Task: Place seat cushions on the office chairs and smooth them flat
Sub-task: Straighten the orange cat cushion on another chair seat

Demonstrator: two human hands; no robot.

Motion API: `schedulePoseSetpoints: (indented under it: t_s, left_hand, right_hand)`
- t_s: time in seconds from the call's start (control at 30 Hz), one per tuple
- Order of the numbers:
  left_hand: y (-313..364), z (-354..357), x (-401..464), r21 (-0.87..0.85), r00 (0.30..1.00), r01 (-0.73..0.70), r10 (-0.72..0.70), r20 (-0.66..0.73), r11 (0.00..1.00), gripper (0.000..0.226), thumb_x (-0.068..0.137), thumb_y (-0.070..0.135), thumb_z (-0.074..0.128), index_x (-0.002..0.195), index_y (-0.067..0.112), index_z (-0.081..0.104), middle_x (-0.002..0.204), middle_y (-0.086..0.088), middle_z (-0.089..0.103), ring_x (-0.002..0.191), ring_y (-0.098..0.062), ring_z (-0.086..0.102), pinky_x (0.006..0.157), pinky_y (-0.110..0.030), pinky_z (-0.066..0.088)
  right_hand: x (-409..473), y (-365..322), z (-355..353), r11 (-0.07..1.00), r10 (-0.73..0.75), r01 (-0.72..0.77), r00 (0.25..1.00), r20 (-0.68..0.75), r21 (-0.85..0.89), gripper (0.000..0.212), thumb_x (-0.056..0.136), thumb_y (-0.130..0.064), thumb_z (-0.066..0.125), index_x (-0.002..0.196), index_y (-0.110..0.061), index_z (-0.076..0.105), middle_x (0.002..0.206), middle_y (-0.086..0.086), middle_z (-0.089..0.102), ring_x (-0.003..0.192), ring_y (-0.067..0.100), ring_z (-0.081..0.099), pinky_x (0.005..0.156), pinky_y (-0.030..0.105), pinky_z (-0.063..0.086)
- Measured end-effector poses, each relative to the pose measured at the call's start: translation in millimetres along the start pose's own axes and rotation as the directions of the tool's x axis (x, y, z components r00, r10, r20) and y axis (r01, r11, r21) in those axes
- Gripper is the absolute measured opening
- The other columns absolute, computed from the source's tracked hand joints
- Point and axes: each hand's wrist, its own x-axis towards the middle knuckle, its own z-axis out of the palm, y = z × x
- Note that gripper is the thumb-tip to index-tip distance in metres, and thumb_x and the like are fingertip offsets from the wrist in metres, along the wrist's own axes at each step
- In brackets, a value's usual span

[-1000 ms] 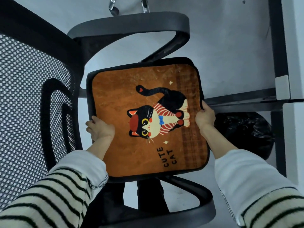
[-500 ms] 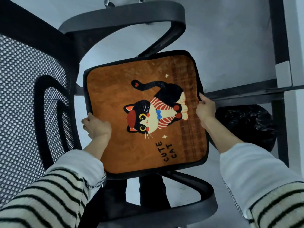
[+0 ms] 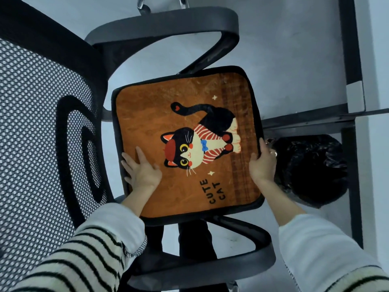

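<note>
- Grey smooth floor (image 3: 284, 49) forms the background beneath a black office chair (image 3: 168, 20) with a dotted mesh backrest at left and curved plastic armrests far and near.
- Square orange plush seat cushion (image 3: 147, 114), black-edged and printed with a cartoon cat and "CUTE CAT", lies on the seat between the armrests, slightly rotated.
- Left hand (image 3: 141, 171) rests flat on the cushion's left part beside the backrest, fingers straight and spread, holding nothing.
- Right hand (image 3: 262, 163) clasps the cushion's right edge, thumb on top, fingers curled round the rim.
- Black bagged bin (image 3: 309, 169) stands at right.
- Judgement: most unsmoothed surface lies right of the left palm, which is better placed to sweep rightward while the right hand anchors the edge.
</note>
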Motion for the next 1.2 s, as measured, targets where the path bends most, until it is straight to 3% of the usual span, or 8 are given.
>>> schedulePoseSetpoints:
  t_s: [0.2, 0.37, 0.43, 0.53, 0.7, 0.8, 0.93, 1.2]
  left_hand:
    - [-9.7, 24.3, -33.9, -0.126, 0.998, 0.043, -0.037, 0.043, 0.991, 0.082, 0.091, 0.034, 0.055, 0.150, 0.031, -0.002, 0.156, -0.006, -0.023, 0.145, -0.028, -0.017, 0.111, -0.064, 0.010]
    - [-19.5, 39.6, -44.3, -0.057, 0.998, 0.022, -0.018, 0.062, 0.998, 0.093, 0.086, 0.037, 0.063, 0.149, 0.035, -0.006, 0.154, -0.005, -0.028, 0.144, -0.028, -0.019, 0.109, -0.067, 0.013]
    - [-21.9, 38.9, -41.4, -0.054, 0.998, 0.012, -0.009, 0.068, 0.998, 0.095, 0.085, 0.038, 0.064, 0.149, 0.035, -0.006, 0.154, -0.005, -0.028, 0.144, -0.028, -0.019, 0.109, -0.067, 0.013]
    - [-22.0, 36.8, -40.2, -0.034, 0.998, 0.000, 0.002, 0.069, 0.999, 0.097, 0.085, 0.039, 0.064, 0.149, 0.035, -0.008, 0.154, -0.006, -0.029, 0.143, -0.029, -0.020, 0.110, -0.065, 0.013]
    - [-26.8, 41.8, -52.0, 0.010, 0.995, -0.070, 0.069, 0.067, 0.998, 0.102, 0.082, 0.040, 0.068, 0.148, 0.037, -0.010, 0.154, -0.006, -0.029, 0.143, -0.030, -0.021, 0.108, -0.069, 0.013]
    - [-33.5, 53.9, -68.1, 0.055, 0.988, -0.097, 0.090, 0.122, 0.994, 0.109, 0.078, 0.044, 0.071, 0.147, 0.037, -0.014, 0.151, -0.006, -0.034, 0.141, -0.033, -0.025, 0.104, -0.073, 0.013]
    - [-38.2, 63.2, -71.7, 0.115, 0.977, -0.135, 0.113, 0.183, 0.984, 0.119, 0.074, 0.050, 0.072, 0.145, 0.033, -0.022, 0.146, -0.011, -0.041, 0.137, -0.038, -0.030, 0.101, -0.075, 0.011]
    - [-37.7, 65.5, -63.7, 0.112, 0.984, -0.110, 0.092, 0.155, 0.988, 0.124, 0.069, 0.049, 0.077, 0.144, 0.037, -0.021, 0.148, -0.011, -0.039, 0.138, -0.038, -0.028, 0.101, -0.074, 0.013]
  right_hand:
    - [-25.7, 28.8, 5.7, 0.996, 0.026, -0.026, 1.000, -0.004, -0.083, 0.058, 0.094, -0.003, 0.042, 0.148, -0.019, 0.029, 0.136, 0.012, 0.039, 0.123, 0.027, 0.044, 0.101, 0.035, 0.037]
    - [-27.2, 35.3, 1.2, 0.997, -0.001, 0.004, 0.999, 0.039, -0.076, 0.059, 0.093, 0.001, 0.039, 0.148, -0.019, 0.031, 0.131, 0.011, 0.041, 0.117, 0.024, 0.048, 0.093, 0.022, 0.033]
    - [-30.0, 38.9, 2.6, 0.993, -0.055, 0.061, 0.997, 0.054, -0.101, 0.058, 0.092, 0.003, 0.040, 0.147, -0.017, 0.033, 0.132, 0.012, 0.040, 0.120, 0.025, 0.047, 0.097, 0.024, 0.034]
    - [-36.9, 47.4, 3.4, 0.973, -0.112, 0.132, 0.987, 0.116, -0.189, 0.065, 0.090, 0.005, 0.044, 0.149, -0.016, 0.026, 0.148, 0.014, 0.029, 0.136, 0.027, 0.032, 0.108, 0.030, 0.032]
    - [-61.7, 52.2, 10.8, 0.864, 0.026, 0.122, 0.958, 0.285, -0.489, 0.088, 0.090, -0.006, 0.057, 0.151, -0.009, -0.006, 0.156, 0.006, -0.025, 0.146, 0.023, -0.017, 0.113, 0.027, 0.025]
    - [-74.9, 46.1, 21.5, 0.835, 0.152, 0.038, 0.942, 0.297, -0.549, 0.101, 0.087, -0.011, 0.065, 0.148, -0.004, -0.016, 0.152, 0.011, -0.033, 0.145, 0.025, -0.020, 0.110, 0.028, 0.033]
    - [-75.6, 35.3, 31.3, 0.830, 0.230, -0.017, 0.921, 0.315, -0.558, 0.112, 0.084, -0.021, 0.070, 0.144, 0.004, -0.021, 0.150, 0.018, -0.035, 0.144, 0.030, -0.022, 0.112, 0.030, 0.029]
    - [-76.9, 38.6, 41.1, 0.897, 0.212, -0.067, 0.933, 0.291, -0.437, 0.113, 0.082, -0.018, 0.072, 0.144, 0.006, -0.019, 0.149, 0.020, -0.035, 0.142, 0.035, -0.025, 0.116, 0.031, 0.012]
